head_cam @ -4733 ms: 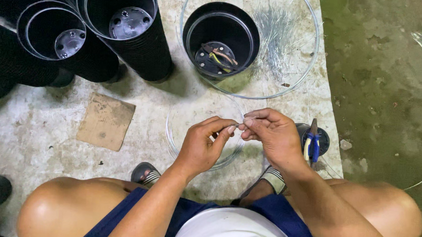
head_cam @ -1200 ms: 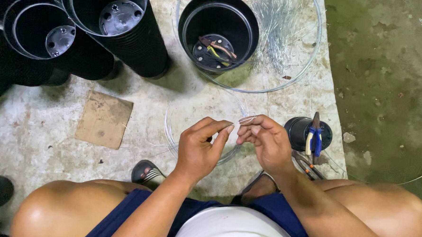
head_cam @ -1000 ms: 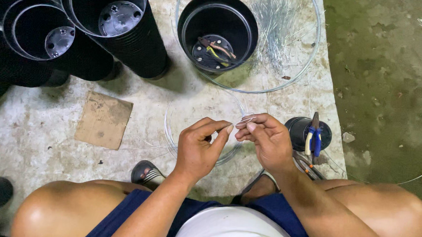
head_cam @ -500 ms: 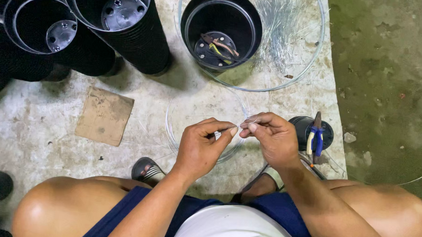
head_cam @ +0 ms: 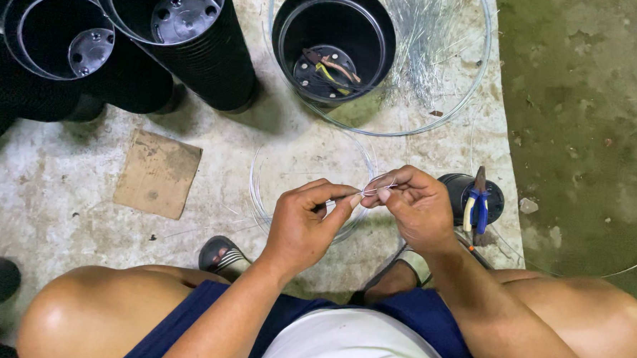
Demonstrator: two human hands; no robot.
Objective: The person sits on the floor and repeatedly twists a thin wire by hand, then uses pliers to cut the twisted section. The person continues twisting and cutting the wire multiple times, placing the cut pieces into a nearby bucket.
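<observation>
Between my left hand [head_cam: 306, 225] and right hand [head_cam: 414, 205] runs a thin, shiny silver metal wire [head_cam: 370, 192]. The round black plastic pots [head_cam: 188, 37] look smooth, faintly glossy. The flat brown cardboard scrap [head_cam: 158, 172] is matt, the grey concrete floor [head_cam: 52, 203] rough, stained.

Left hand [head_cam: 306, 225], right hand [head_cam: 414, 205] pinch thin wire [head_cam: 369, 192].

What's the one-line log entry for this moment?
left hand: pinching wire | right hand: pinching wire | pliers: in small cup
</observation>
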